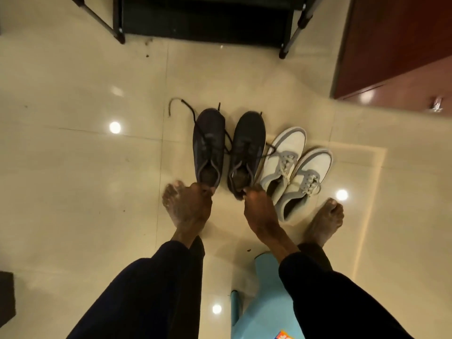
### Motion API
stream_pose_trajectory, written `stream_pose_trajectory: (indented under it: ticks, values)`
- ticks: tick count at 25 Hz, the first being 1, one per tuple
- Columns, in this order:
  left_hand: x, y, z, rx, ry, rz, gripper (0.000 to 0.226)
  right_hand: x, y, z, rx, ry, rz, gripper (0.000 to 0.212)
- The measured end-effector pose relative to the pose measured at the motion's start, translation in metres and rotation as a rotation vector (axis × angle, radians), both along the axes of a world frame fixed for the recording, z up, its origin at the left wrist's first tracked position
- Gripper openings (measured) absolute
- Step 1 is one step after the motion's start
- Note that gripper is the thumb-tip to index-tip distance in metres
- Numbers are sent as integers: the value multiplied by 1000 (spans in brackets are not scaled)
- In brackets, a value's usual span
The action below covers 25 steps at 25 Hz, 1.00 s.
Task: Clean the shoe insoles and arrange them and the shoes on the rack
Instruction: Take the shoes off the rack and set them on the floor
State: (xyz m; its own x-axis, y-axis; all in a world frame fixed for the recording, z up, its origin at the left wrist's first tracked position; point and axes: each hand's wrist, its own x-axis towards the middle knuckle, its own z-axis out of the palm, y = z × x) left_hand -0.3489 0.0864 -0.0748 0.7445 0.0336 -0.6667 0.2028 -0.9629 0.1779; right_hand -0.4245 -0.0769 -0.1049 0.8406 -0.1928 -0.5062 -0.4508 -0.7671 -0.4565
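While the left hand [188,206] grips the heel of the left shoe [209,143] and the right hand [256,209] that of the right shoe [248,143], mid-frame, the 2 long axes run toe-first toward the rack [208,28] at top centre, straight beyond the fingers.

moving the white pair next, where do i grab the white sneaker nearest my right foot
Pinch the heel collar of the nearer white sneaker, coming from the near side: its heel opening faces you, its toe points away, and the farther white sneaker crowds its left side.
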Motion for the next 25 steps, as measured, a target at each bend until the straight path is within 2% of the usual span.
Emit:
stream_pose_trajectory:
  ticks: [4,7,9,11,13,15,17,19,22,25]
  values:
    - [67,-22,74,-310,-67,286,24,67,-30,75,3,-164,-9,24]
    - [148,-43,138,-543,-209,390,26,163,-57,143,43,-353,-172,17]
    - [199,-59,160,-689,-242,504,27,224,-70,179,140,-439,-449,15]
    - [245,-82,184,-783,-222,576,21,279,-81,205,302,-468,-826,16]
    - [278,-109,200,-843,-185,664,21,318,-96,219,522,-402,-1221,25]
    - [301,-131,201,-882,-77,819,30,338,-113,221,711,-275,-1492,39]
    - [317,-145,197,-911,45,952,39,343,-124,218,740,-170,-1568,45]
    - [327,-154,192,-929,132,1016,36,347,-130,212,729,-142,-1568,43]
    - [332,-164,188,-968,141,1042,16,352,-135,207,773,-142,-1552,29]
    - [310,-164,193,-968,145,1020,14,333,-138,216,772,-189,-1579,16]
